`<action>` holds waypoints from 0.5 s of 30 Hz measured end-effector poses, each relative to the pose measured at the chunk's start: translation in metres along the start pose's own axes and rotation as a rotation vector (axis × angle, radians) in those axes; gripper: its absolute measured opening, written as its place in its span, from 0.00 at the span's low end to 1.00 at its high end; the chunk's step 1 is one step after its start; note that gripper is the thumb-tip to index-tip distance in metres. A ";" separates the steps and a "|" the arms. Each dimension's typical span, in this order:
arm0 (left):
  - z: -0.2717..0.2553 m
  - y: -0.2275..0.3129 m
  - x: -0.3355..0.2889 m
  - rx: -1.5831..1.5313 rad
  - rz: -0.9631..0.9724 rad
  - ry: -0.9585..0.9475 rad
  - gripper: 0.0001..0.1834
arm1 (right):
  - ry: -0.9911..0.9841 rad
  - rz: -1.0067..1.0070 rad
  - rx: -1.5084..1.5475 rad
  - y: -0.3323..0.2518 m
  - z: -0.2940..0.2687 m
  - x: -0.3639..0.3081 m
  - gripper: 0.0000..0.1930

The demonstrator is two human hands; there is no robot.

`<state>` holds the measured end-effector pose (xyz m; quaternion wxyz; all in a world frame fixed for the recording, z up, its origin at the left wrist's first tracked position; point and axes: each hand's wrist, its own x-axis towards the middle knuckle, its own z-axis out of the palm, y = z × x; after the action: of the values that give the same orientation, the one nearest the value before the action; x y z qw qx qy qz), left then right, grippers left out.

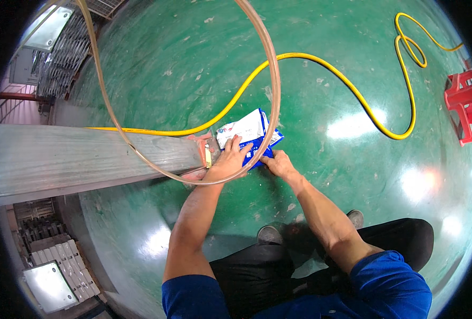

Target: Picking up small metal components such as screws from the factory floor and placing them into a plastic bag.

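A soft blue-and-white packet (245,129), creased and partly folded, is between my hands, low over the green floor. My left hand (228,161) grips its near left part, fingers lying over the printed face. On the near right corner, my right hand (280,164) pinches the blue edge, its fingertips partly hidden. Just left of the packet is the foot of a grey post (103,159), with reddish patches and a small yellow piece at its end. A clear hose (274,69) loops in front of the packet and across my left wrist.
A yellow hose (348,82) winds over the green floor (167,64) from behind the post to the far right. Red plastic stools (465,106) stand at the right edge. Stacked metal parts (63,58) and a pale panel (50,287) are at the left. My shoes are close by.
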<state>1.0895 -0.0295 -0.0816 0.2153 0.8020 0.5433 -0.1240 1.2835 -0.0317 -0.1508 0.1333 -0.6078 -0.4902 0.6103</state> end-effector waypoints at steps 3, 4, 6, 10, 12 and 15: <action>0.003 -0.026 0.000 -0.194 -0.028 0.117 0.32 | 0.027 0.013 -0.054 0.003 0.005 0.000 0.20; 0.005 -0.035 0.001 -0.239 -0.071 0.130 0.27 | 0.031 0.022 -0.065 0.003 0.006 0.000 0.20; 0.002 -0.038 0.002 -0.264 -0.117 0.155 0.19 | 0.013 0.052 -0.031 0.002 0.003 -0.003 0.21; 0.002 -0.034 0.005 -0.112 -0.197 0.245 0.20 | 0.009 0.072 -0.012 0.000 -0.004 -0.004 0.21; 0.013 -0.046 0.002 -0.002 -0.161 0.307 0.19 | -0.002 0.065 0.000 -0.003 -0.001 -0.004 0.21; 0.019 -0.054 0.000 -0.049 -0.138 0.312 0.21 | -0.036 0.094 0.013 -0.008 -0.001 -0.007 0.19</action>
<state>1.0403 -0.0211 -0.1095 0.1391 0.7668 0.6266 0.0008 1.2825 -0.0331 -0.1399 0.0994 -0.6183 -0.4595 0.6298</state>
